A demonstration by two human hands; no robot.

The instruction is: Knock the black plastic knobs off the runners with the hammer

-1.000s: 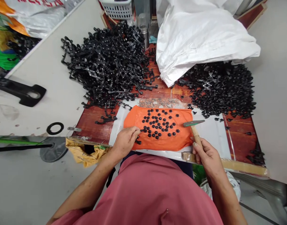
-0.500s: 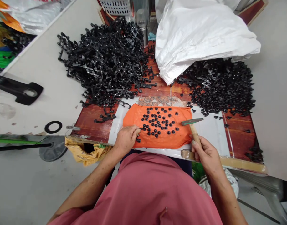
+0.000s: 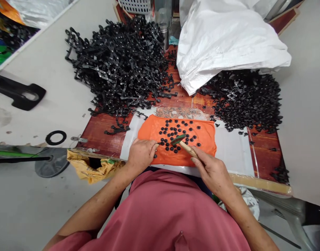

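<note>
Head view: a red-brown wooden tabletop (image 3: 102, 137) is carrying a smooth white sheet (image 3: 235, 151), and on that sheet an orange cloth (image 3: 149, 129) is lying spread out. Small round black pieces (image 3: 167, 149) are standing scattered over the cloth.

Surface, rear left: a large heap of black jointed linkages (image 3: 118, 66), spilling forward. Rear right: a heap of black pointed pieces (image 3: 248, 101), with a bulky white sack (image 3: 228, 45) leaning over its back. Rear centre: a clear-topped metallic cylinder (image 3: 164, 33), standing beside a pale perforated plastic basket (image 3: 136, 6).

Room, left: a pale grey panel (image 3: 62, 87) is bearing a flat black ring (image 3: 56, 137); a crumpled yellow bag (image 3: 91, 170) is hanging below the table edge, above a grey floor (image 3: 13, 209).

Hands: the left hand (image 3: 141, 153) is pinching a slim dark piece (image 3: 159, 143) at the cloth's left side. The right hand (image 3: 212, 170) is gripping the wooden handle of a green-headed hammer (image 3: 184, 144); whether its head is touching the round pieces, one cannot tell.

Changes: half a second ago the hammer was lying over the cloth's right edge; now its head is hovering mid-cloth, nearer the left hand, which is keeping its place.
</note>
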